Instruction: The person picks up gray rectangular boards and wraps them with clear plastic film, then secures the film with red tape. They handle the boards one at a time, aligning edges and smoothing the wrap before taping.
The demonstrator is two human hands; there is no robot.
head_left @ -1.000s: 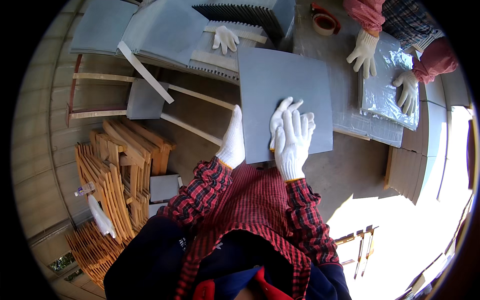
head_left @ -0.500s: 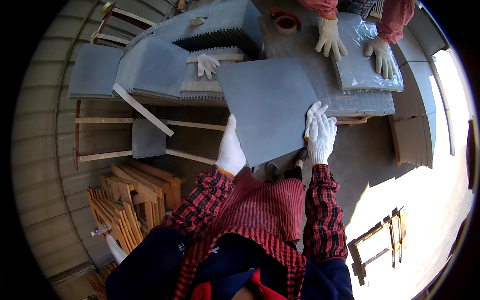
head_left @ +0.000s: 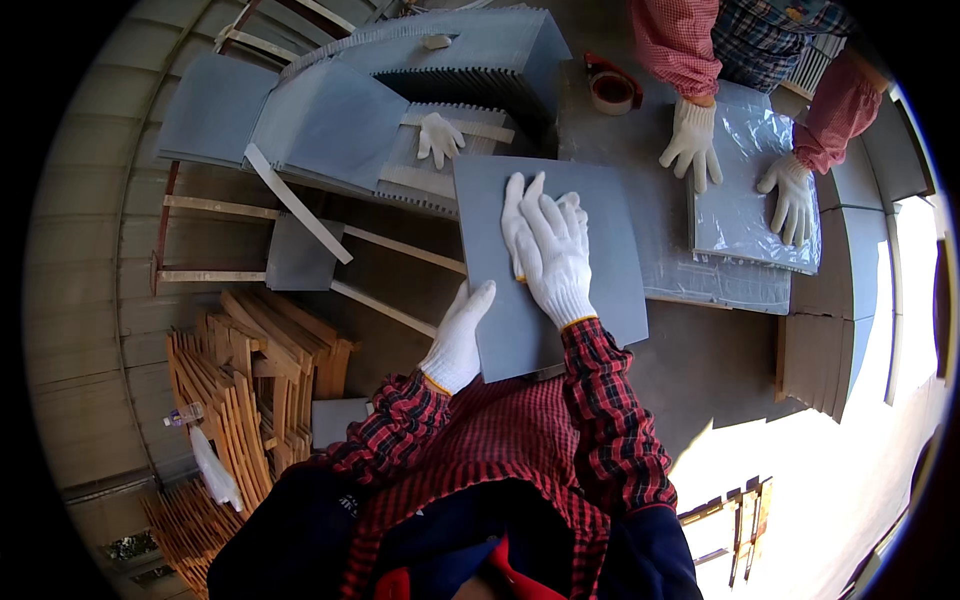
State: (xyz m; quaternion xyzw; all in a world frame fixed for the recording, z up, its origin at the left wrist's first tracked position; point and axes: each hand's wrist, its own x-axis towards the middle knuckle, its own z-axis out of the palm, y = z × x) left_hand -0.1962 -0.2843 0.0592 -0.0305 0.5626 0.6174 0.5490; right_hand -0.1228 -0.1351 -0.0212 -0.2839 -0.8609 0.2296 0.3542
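Grey panel (head_left: 610,260) was in front of the person's apron (head_left: 500,425), slightly tilted, its far end overlapping the plastic-covered table (head_left: 665,270) in view. L hand (head_left: 458,338) (white knit glove, yellow trim at cuff) gripped panel's L edge nr the lower corner, thumb on top, fingers hidden underneath. R hand (head_left: 552,250) was open, fingers stretched out & together, lying flat over a loose white glove (head_left: 510,215) on the panel face. Another glove (head_left: 438,140) lay on a panel stack beyond. Co-worker's gloved hands (head_left: 692,145) rested on a shiny wrapped stack (head_left: 735,225), R side; red tape dispenser (head_left: 613,92) nearby.
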